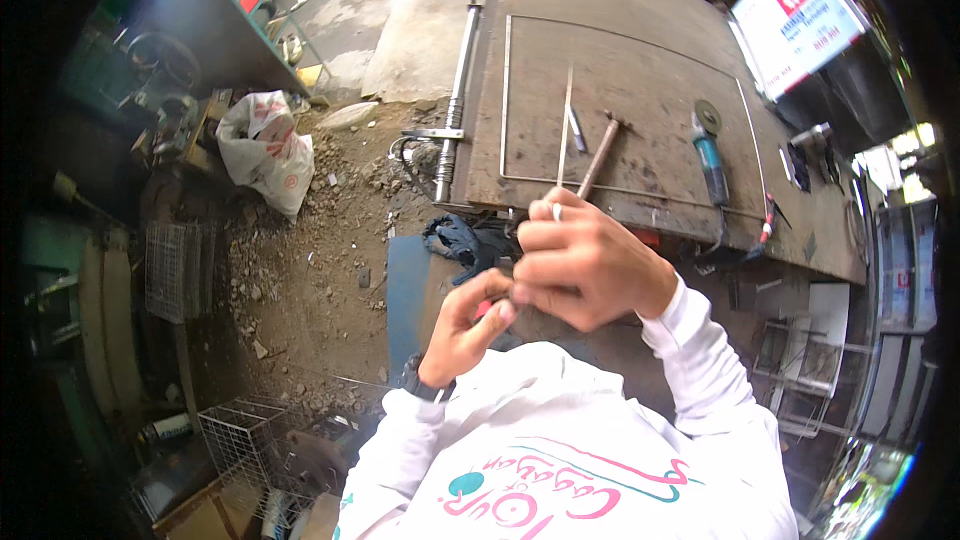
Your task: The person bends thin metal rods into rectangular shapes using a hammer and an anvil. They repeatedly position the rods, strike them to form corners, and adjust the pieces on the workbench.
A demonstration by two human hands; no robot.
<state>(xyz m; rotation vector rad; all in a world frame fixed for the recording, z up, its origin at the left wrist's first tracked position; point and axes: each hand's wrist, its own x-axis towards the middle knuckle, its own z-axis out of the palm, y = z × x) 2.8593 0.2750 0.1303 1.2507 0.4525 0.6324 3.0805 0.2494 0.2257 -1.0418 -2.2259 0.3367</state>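
While a thin white rod (563, 145) is gripped by the right hand (580, 265), its length running away over the table (640, 60), a small pink object (484, 309) is pinched just beside by the left hand (468, 325).

Small pink object (484, 309) pinched between fingers

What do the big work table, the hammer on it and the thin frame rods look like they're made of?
The work table looks like steel plate, dull brown, probably rusted. The hammer seems to have a reddish-brown handle, wood or rusty metal, with a dark metal head. The thin frame rods look like bare metal: pale grey with a slight shine.
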